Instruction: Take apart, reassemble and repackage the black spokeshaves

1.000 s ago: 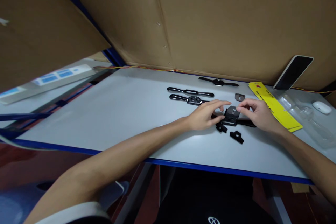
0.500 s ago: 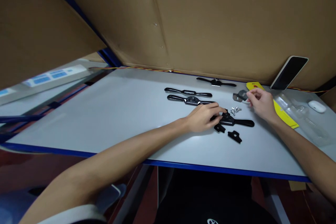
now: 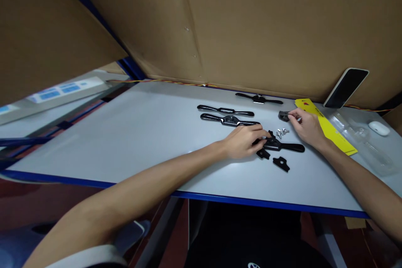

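At the right of the table (image 3: 125, 142), the right hand (image 3: 309, 127) pinches a small dark plate (image 3: 284, 116) between thumb and fingertips; its outline merges with dark metal just beside it. Nearer and to the left, the left hand (image 3: 243, 141) bends its fingers over a black two-handled tool (image 3: 292, 147), hiding its left handle; whether they grip or only rest, I cannot tell. Loose silvery screws (image 3: 282, 132) lie between the hands. Two black notched pieces (image 3: 282, 163) lie on the near side, the left one partly behind the fingers. Farther left are two glossy black tools (image 3: 225, 110), with another black tool (image 3: 258, 99) at the far edge. On the right, a yellow card (image 3: 329, 127) passes behind the right hand, its dark lettering too small to read. Clear plastic packaging (image 3: 373, 150) is faint; a pale logo (image 3: 253, 265) on dark clothing is cut off below.
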`<state>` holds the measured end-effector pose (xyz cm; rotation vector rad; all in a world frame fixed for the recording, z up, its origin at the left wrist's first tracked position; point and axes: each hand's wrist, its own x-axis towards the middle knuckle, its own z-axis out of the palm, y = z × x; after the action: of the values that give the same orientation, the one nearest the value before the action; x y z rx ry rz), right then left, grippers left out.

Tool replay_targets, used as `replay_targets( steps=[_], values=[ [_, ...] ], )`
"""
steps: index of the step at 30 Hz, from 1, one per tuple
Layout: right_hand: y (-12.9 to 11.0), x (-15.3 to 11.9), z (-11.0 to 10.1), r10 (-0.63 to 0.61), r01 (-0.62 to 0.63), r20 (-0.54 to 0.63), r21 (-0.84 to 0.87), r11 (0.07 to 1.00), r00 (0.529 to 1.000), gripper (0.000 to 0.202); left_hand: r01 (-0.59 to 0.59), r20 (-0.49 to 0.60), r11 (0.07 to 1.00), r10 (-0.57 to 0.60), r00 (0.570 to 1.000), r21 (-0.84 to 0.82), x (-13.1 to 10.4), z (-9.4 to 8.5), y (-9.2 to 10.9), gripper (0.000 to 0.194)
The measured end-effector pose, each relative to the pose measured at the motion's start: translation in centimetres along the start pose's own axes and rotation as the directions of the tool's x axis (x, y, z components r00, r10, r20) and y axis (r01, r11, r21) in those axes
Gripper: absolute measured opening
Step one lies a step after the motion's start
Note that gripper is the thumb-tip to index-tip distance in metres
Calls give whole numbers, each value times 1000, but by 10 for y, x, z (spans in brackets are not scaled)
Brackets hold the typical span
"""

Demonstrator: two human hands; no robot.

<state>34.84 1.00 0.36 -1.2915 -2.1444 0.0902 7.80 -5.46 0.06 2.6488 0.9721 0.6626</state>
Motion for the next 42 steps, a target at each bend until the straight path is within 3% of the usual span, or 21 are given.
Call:
replay_targets(
  steps=[6, 15, 18, 20, 23, 25, 29, 32, 36, 42],
  values=[
    [2, -3, -1, -29, 35, 67, -86, 996, 997, 24, 19, 12, 999, -19, 1000, 39, 0, -2, 2, 37],
    [-19, -11, -22, 80, -72, 134, -60, 996, 988, 24, -16, 59, 991, 8, 998, 134, 0, -5, 0, 38],
    [-34, -15, -30, 30, -29, 124, -15, 999, 992, 24, -52, 80, 978, 37, 996, 202, 0, -7, -1, 39],
    [-43, -17, -36, -76, 79, 169, -9, 997, 983, 23, -55, 96, 968, 32, 995, 245, 1, -10, 0, 39],
    [-51, -19, -43, -237, 256, 363, -4, 967, 901, 19, 3, 131, 955, -44, 990, 298, 2, -13, 1, 35],
    [-52, -19, -48, -242, 292, 483, -28, 956, 841, 16, 53, 164, 948, -109, 980, 313, 3, -16, 2, 35],
    [-47, -18, -49, -155, 233, 618, -47, 971, 771, 18, 96, 214, 958, -156, 964, 269, 4, -18, 2, 36],
    [-42, -18, -46, -110, 137, 668, 13, 991, 736, 21, 86, 190, 966, -134, 973, 244, 3, -18, 1, 37],
    [-41, -17, -42, -140, 106, 605, 93, 990, 784, 30, 18, 151, 946, -70, 986, 324, 1, -16, -5, 41],
    [-51, -20, -36, -238, 235, 399, 57, 970, 885, 45, -26, -13, 888, 36, 999, 460, 2, -20, -17, 45]
  ],
)
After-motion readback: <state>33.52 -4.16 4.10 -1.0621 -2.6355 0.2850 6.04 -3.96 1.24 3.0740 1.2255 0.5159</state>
